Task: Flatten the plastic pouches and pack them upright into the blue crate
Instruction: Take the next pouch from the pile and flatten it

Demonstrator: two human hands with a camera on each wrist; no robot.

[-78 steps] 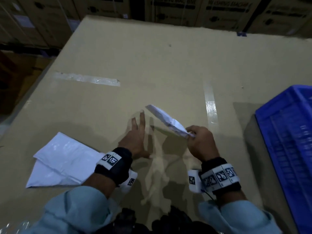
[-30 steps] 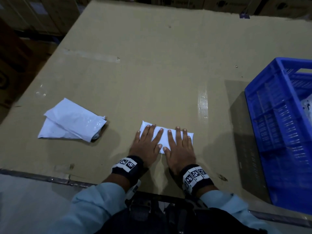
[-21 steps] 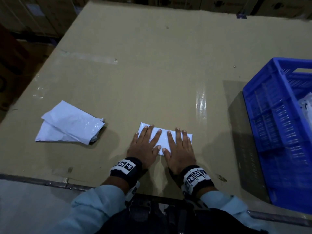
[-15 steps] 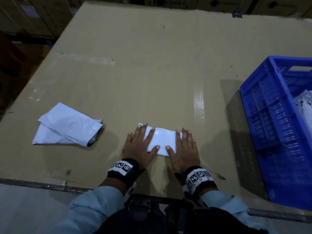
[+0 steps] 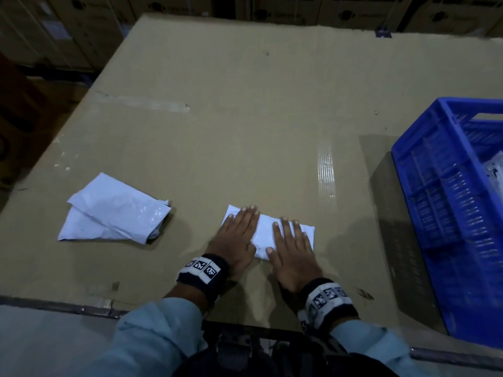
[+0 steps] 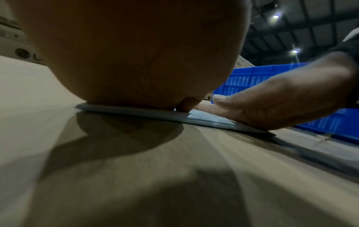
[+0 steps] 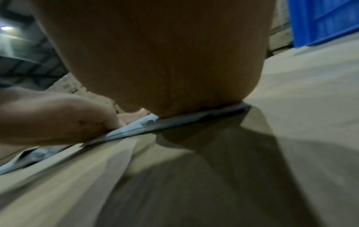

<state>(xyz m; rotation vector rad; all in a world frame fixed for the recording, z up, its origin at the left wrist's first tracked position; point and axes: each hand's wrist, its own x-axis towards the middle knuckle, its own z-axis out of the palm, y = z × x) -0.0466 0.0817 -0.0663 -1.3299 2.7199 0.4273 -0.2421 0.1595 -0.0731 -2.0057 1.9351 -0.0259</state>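
A small white plastic pouch (image 5: 265,235) lies flat on the cardboard tabletop (image 5: 245,131) near its front edge. My left hand (image 5: 239,235) presses on its left half with straight fingers. My right hand (image 5: 292,243) presses flat on its right half. In the left wrist view the pouch (image 6: 204,119) shows as a thin sheet under my palm, with the right hand (image 6: 272,104) beside it. The right wrist view shows the pouch's edge (image 7: 174,122) under my palm. The blue crate (image 5: 449,213) stands at the right, with a pouch (image 5: 495,170) inside it.
Two more crumpled white pouches (image 5: 114,210) lie in a pile to the left of my hands. Strips of clear tape (image 5: 325,170) cross the tabletop. Stacked cardboard boxes (image 5: 299,6) stand behind the far edge. The table's front edge (image 5: 54,306) runs close below my wrists.
My right hand laid the pouch down from the air and both hands went flat on it. In the last half second the hands slid slightly apart and back across the pouch.
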